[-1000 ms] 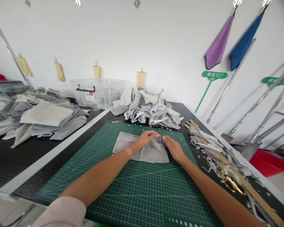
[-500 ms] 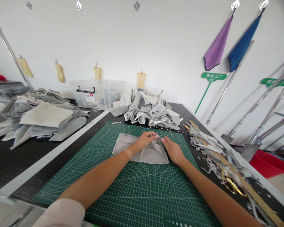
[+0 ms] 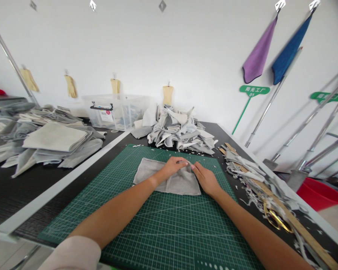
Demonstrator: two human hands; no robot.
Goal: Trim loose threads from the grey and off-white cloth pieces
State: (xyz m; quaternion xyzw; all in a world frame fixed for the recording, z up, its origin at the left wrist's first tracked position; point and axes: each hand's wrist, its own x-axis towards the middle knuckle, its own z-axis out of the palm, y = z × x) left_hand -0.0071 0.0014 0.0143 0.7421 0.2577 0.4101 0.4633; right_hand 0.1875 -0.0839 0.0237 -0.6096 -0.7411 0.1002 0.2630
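Head camera looks down on both hands, which meet at the far right corner of a grey cloth (image 3: 150, 173) lying flat on a green cutting mat (image 3: 157, 228). The left hand (image 3: 173, 167) rests palm down on the cloth with its fingers bent over the far edge; whether they pinch the fabric or only press it cannot be told. The right hand (image 3: 207, 179) lies unclenched and flat, fingers stretched forward, its fingertips touching the cloth's right edge just beside the left fingertips. The cloth sits in the far half of the mat, a little left of the middle, and the mat covers the near part of a dark tabletop (image 3: 17, 187). Just beyond the mat a heap of grey fabric pieces (image 3: 180, 131) is piled, with small white trimmings scattered along the mat's far edge. Right of the mat run tangled fabric strips (image 3: 246, 170), a long wooden ruler (image 3: 304, 234) and gold-handled scissors (image 3: 274, 218) lying among them. On the left, folded grey cloths are stacked (image 3: 53, 137), and a clear plastic box (image 3: 115, 110) stands behind them against the wall. A red bucket (image 3: 321, 195) sits off the tabletop's right side. On the white wall hang a purple cloth (image 3: 259, 56), a blue cloth (image 3: 288, 56) and a green sign (image 3: 254, 90).
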